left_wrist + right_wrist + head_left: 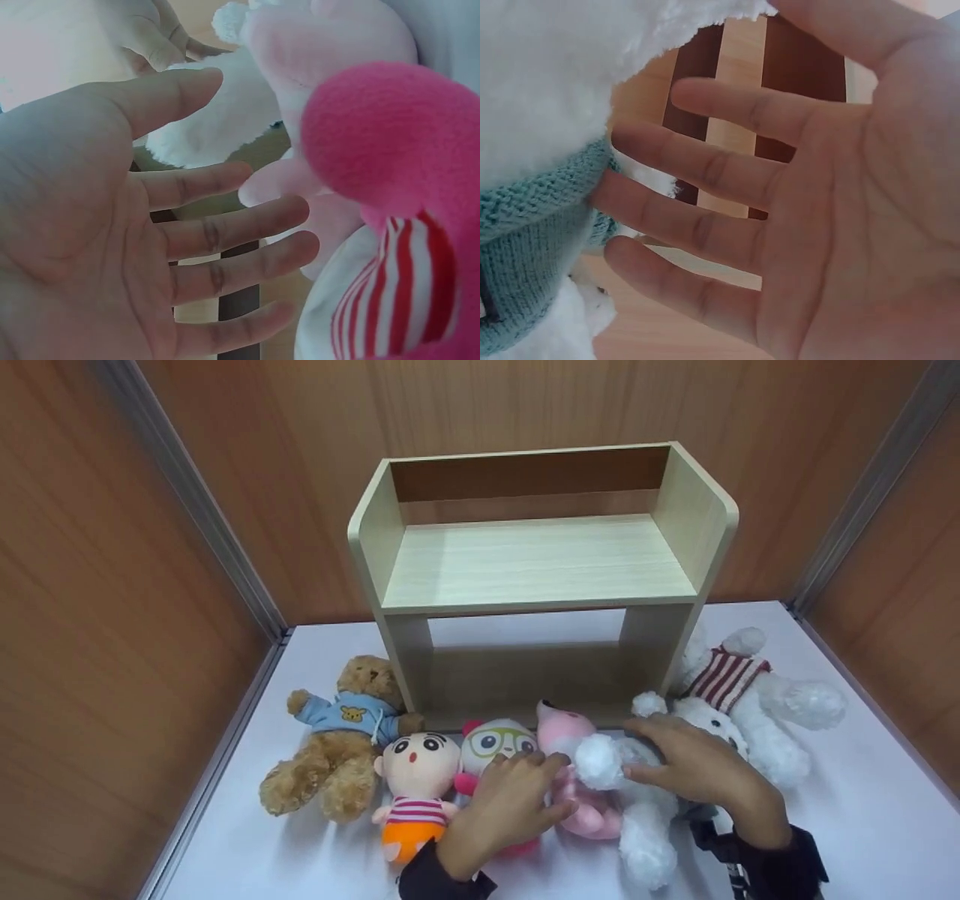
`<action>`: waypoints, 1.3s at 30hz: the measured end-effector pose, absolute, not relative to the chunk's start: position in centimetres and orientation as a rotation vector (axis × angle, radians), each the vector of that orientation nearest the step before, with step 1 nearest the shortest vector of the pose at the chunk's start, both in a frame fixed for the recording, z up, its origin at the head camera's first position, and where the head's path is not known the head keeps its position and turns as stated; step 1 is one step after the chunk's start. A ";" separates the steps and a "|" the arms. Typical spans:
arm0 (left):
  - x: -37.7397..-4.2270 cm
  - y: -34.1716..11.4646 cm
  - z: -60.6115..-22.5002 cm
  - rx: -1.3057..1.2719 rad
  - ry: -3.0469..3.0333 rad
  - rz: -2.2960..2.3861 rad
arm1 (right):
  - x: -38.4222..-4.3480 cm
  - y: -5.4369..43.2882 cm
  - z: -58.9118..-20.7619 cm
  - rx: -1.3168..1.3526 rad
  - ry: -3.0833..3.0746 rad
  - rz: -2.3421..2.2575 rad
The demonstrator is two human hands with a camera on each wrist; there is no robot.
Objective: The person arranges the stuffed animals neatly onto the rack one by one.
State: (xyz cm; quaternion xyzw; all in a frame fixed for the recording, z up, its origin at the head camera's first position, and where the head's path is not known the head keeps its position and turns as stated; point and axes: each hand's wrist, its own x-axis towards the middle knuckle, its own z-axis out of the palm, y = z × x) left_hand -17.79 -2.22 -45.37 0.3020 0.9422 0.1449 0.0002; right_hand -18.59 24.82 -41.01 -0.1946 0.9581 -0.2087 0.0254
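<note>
My left hand (514,802) hovers over a panda plush with green glasses (491,739), fingers spread. In the left wrist view its fingertips are near a pink plush (337,217) and the panda's magenta hood (382,135). My right hand (697,765) is above a white fluffy plush (649,836), its fingers extended. The right wrist view shows the fingertips right at that plush's teal knit sweater (540,225). Between the hands lies the pink plush (589,810), partly covered by a white paw. Both palms hold nothing.
Behind the plush row stands a pale wooden two-tier shelf (540,562). A brown bear in a blue hoodie (352,720) and a boy doll with orange shorts (416,810) lie left. Another white plush in a striped shirt (727,679) lies right. Wood-grain panels (97,622) enclose the white table (862,810).
</note>
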 end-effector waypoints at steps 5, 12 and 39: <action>-18.0 -1.9 -46.0 0.959 2.963 0.441 | -18.9 24.5 -41.7 -0.661 2.957 -0.593; -18.2 -1.4 -46.5 0.969 3.006 0.519 | -19.5 23.8 -43.0 -0.681 2.987 -0.493; -17.4 2.4 -48.2 1.031 3.269 0.648 | -19.9 22.9 -43.8 -0.787 3.087 -0.424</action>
